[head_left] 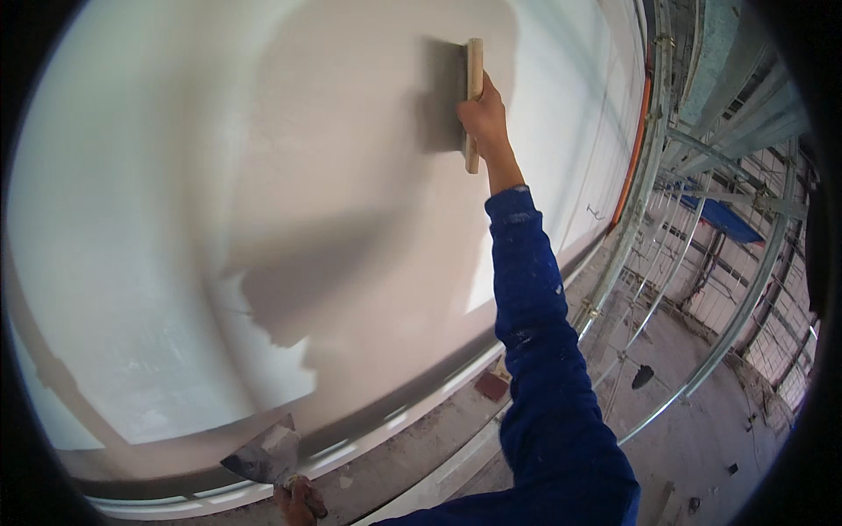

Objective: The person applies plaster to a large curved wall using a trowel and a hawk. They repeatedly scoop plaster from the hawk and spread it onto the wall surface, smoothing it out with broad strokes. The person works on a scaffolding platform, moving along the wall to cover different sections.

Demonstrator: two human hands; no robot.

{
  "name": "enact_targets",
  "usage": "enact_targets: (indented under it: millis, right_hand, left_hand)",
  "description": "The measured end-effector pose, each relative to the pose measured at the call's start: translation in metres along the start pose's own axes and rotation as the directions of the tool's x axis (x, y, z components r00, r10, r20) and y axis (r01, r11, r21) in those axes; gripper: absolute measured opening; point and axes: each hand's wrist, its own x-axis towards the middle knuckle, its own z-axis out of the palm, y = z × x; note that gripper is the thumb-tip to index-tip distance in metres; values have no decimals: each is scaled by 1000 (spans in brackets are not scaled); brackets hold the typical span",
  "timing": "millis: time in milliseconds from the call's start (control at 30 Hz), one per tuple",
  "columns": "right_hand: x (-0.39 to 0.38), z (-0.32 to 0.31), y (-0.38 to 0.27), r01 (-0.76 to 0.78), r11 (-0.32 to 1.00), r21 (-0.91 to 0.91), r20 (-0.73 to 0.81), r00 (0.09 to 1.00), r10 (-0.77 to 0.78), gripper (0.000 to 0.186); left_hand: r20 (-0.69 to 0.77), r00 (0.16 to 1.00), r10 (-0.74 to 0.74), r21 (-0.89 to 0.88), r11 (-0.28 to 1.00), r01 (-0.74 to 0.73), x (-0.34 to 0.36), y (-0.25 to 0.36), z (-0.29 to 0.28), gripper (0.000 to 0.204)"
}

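Note:
My right hand (482, 118) grips a flat plastering tool (474, 61) with a long pale edge, held upright against the upper part of the wall (333, 114). The wall has a broad damp-looking beige coat bordered by whiter patches, and the tool casts a shadow to its left. At the lower left, my left hand (300, 501) is closed on the handle of a wide putty knife (263, 456) with some pale material on its blade, in front of the wall's bottom edge.
Metal scaffolding (658, 175) runs along the right, with a blue sheet (728, 219) hanging behind it. Below is a dusty concrete floor (702, 456) with scattered bits, a dark object (643, 375) and a reddish piece (491, 386). A white ledge (421, 394) follows the wall's foot.

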Motion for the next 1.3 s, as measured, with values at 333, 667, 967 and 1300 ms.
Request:
enact_targets:
  millis: [333,667,967,1300]
  right_hand:
    - [-5,-61,118,-153,988,-7,-153,977,150,53]
    - [-11,0,85,-246,954,-170,-166,962,219,65]
    - [-150,-22,-45,-150,922,357,299,953,39,57]
    - [-406,-83,-39,-519,-45,853,462,712,529,47]
  left_hand:
    - [-9,995,-100,-4,995,100,10,-4,9,22]
    - [-124,990,-62,5,998,63,-7,-22,-26,22]
    - [-11,997,76,-25,997,-76,-4,18,-12,13]
    - [492,813,-313,56,943,329,-26,34,16,34]
